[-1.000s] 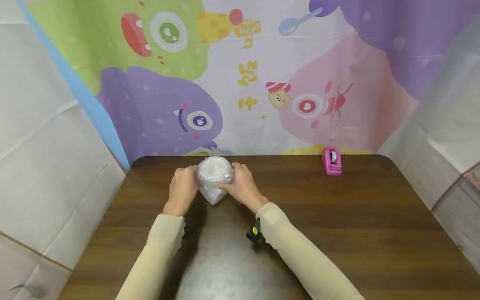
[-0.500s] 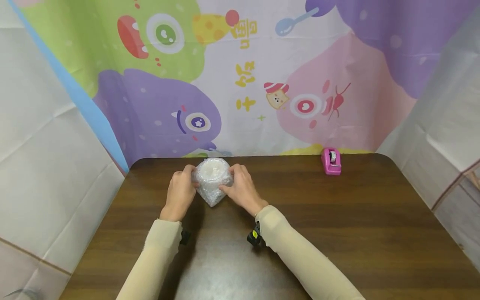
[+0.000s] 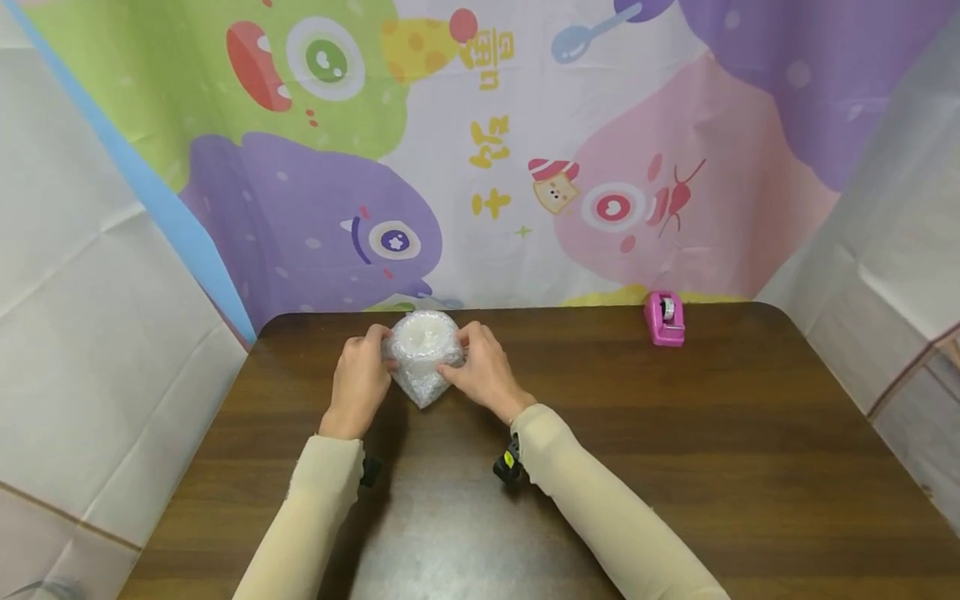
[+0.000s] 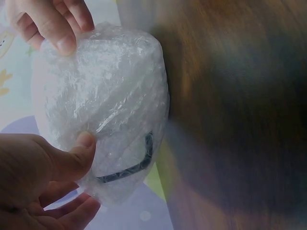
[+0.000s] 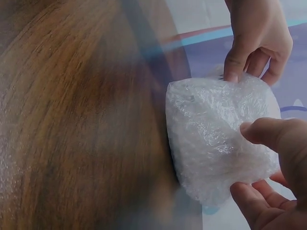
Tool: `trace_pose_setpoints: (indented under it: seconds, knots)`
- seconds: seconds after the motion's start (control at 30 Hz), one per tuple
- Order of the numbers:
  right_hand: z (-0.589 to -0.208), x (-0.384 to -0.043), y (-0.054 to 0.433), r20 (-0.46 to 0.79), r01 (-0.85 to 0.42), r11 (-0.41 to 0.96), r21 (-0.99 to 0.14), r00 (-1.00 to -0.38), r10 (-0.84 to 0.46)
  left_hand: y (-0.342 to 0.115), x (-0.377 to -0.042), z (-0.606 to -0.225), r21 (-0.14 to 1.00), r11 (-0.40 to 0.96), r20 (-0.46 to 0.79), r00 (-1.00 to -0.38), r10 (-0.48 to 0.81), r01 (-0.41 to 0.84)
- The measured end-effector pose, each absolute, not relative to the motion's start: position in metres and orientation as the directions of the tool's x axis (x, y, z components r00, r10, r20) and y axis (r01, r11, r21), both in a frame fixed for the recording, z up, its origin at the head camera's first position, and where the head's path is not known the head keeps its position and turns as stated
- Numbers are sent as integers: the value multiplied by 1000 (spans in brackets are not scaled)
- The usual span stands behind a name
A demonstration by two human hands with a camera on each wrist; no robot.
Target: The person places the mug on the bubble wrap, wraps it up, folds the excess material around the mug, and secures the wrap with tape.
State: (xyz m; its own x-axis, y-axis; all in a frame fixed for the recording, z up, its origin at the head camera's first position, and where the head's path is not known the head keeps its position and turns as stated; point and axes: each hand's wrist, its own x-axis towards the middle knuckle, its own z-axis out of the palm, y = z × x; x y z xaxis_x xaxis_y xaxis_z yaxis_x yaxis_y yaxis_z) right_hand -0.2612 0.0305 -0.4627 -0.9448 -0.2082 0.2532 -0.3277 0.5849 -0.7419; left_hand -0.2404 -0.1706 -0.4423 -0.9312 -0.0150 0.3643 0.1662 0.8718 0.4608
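Note:
A white object in clear bubble wrap (image 3: 424, 367) stands near the table's back edge in the head view, with a round pale top and the wrap tapering to a point at the front. My left hand (image 3: 357, 383) grips its left side, and my right hand (image 3: 486, 371) holds the opposite side. In the left wrist view, a black bent strip (image 4: 129, 171) shows through the wrap near the left thumb (image 4: 82, 148). The right thumb (image 5: 261, 132) presses on the wrap in the right wrist view. What lies inside is blurred by the plastic.
A pink tape dispenser (image 3: 666, 319) with a roll of tape stands at the back right of the brown wooden table (image 3: 675, 467). Behind the table hangs a curtain (image 3: 480, 250) printed with cartoon monsters. Pale panels (image 3: 82, 317) flank both sides.
The wrapped object and my left hand have shifted very slightly to the left. Both hands keep their hold on it. The tape dispenser stays where it was.

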Motion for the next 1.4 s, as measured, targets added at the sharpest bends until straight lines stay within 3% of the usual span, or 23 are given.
trace_pose_setpoints:
  seconds: [1.17,1.4]
  knots:
    - [-465,-274,16,253,-335,600,-727,-942,-220,-178,-253,-446,478,861,379,-925,-23,174]
    - [-459,-265,12,289,-367,707,-604,-928,-235,-176,-251,-443,474,865,374,-927,-26,167]
